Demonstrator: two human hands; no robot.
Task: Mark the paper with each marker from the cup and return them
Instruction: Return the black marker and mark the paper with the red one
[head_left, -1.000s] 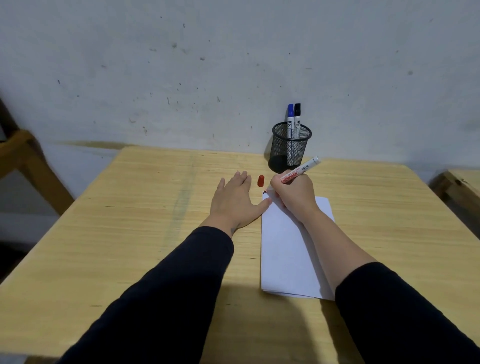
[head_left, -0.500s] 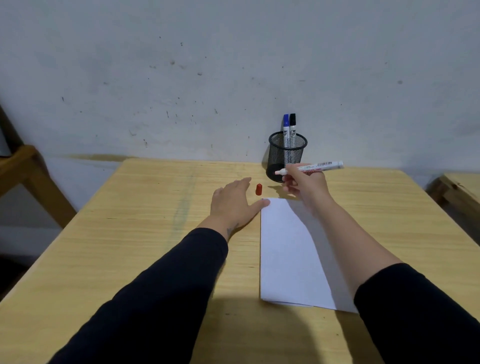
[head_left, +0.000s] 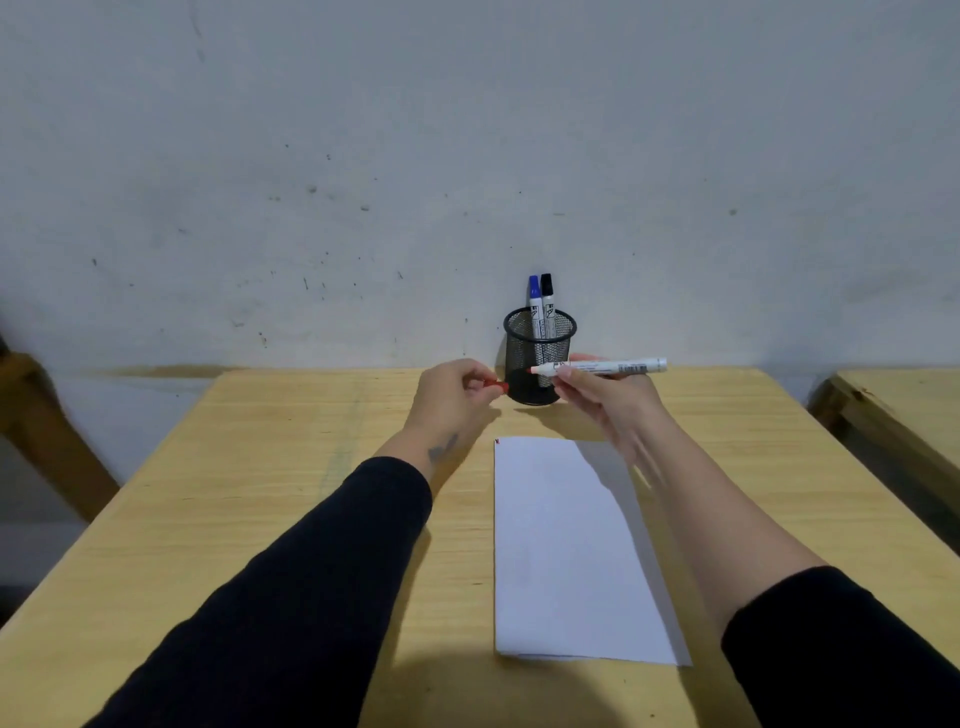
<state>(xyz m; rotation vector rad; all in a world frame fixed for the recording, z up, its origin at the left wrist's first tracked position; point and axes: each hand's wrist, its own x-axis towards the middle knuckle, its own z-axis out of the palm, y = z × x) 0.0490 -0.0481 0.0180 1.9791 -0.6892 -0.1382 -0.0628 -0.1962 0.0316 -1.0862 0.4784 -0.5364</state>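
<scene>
1. Since the earlier frame, the left hand (head_left: 457, 392) has come up off the counter (head_left: 291, 467) with the red cap (head_left: 496, 385), which no longer lies on the wood; the right hand (head_left: 605, 397) has turned the red marker (head_left: 597, 368) level.
2. Left fingers are pinched together on the cap, its open end facing right.
3. Right fingers are clamped around the marker's barrel; its long axis runs left to right, with the bare red tip pointing left at the cap, just beside it but still apart.
4. Judged next: cap and tip must line up on that axis before they are pressed together.
5. Behind them stands the mesh cup (head_left: 539, 358) with a blue marker (head_left: 534, 304) and a black marker (head_left: 547, 301) upright.
6. Nearer lies the paper (head_left: 566, 551), with a small red mark (head_left: 497, 442) at its far left corner.
</scene>
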